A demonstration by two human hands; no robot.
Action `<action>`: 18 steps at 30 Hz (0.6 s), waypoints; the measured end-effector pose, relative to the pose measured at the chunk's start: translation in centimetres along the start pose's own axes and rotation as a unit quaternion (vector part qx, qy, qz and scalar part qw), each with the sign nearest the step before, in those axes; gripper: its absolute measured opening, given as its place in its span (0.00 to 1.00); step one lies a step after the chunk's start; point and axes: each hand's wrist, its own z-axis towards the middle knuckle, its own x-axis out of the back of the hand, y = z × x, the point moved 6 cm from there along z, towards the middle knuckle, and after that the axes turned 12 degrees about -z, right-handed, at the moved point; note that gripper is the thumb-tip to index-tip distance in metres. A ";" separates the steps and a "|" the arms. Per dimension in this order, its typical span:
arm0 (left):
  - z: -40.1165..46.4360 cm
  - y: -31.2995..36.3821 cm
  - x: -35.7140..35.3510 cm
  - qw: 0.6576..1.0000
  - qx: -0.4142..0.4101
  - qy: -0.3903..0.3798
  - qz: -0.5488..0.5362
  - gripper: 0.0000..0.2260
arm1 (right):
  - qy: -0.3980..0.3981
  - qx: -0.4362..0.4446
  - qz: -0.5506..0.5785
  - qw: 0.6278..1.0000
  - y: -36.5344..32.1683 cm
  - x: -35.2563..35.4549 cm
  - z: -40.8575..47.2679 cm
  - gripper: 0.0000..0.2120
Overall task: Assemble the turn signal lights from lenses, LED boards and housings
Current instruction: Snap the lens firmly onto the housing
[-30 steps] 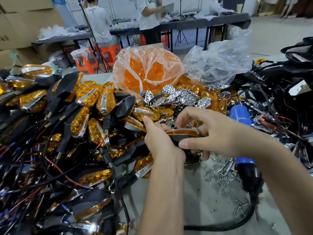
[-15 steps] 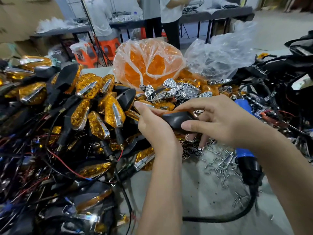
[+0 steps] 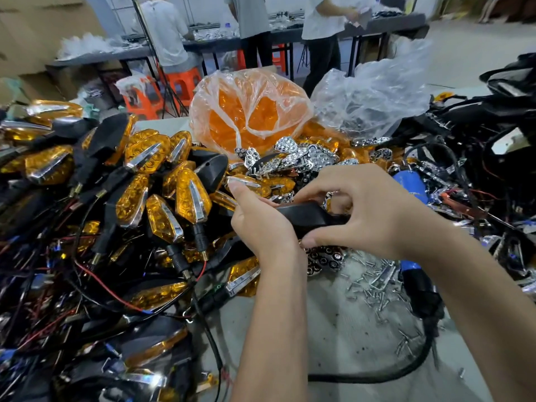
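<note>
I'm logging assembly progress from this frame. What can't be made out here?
- Head view: the lens side of the black housing faces away, covered by the left hand and right hand.
- Screws: too small to count.
- Blue tool: mostly behind the right forearm.
- Clear bag: contents unreadable through crinkled plastic.

Two bare forearms are seen entering from the bottom edge, each ending in a bare hand. No sleeve is seen on either arm up to the frame edge. The left hand (image 3: 262,224) and the right hand (image 3: 374,210) are uncovered: no glove, ring, watch or band is worn on what is shown of them. The fingernails are kept short and unpainted where they can be seen.
</note>
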 end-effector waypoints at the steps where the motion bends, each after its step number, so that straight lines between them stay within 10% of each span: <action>1: 0.0 0.0 -0.1 1.000 0.005 -0.003 0.002 0.34 | 0.009 0.001 -0.002 1.000 0.0 0.2 0.0 0.21; 18: -0.4 1.7 -0.7 0.997 -0.048 -0.063 -0.005 0.31 | 0.030 0.042 -0.043 0.998 -1.2 -0.3 0.5 0.17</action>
